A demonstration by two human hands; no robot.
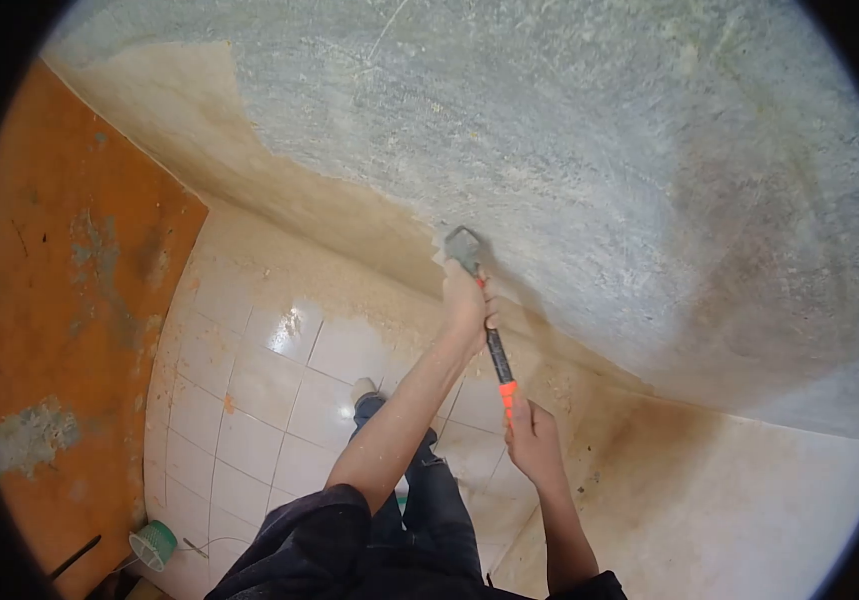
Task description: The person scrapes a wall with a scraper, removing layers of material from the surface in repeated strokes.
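Note:
A long-handled scraper [501,355] with a black and orange handle reaches up to the wall. Its grey, dusty head [463,248] meets the wall where the bare grey surface borders a strip of tan coating [350,215]. Close behind that head, my left hand [466,303] is wrapped around the upper part of the tool. My right hand [534,436] grips the orange lower end of the handle, thumb lying along it. The scraper's blade edge is partly hidden by dust and its angle.
The wall [570,150] is scraped grey over a wide area. Tan dust and flakes lie on the white floor tiles [260,380] along its base. An orange wall [100,260] with peeled patches stands at left. A green-and-white basket-like container [154,545] sits at lower left.

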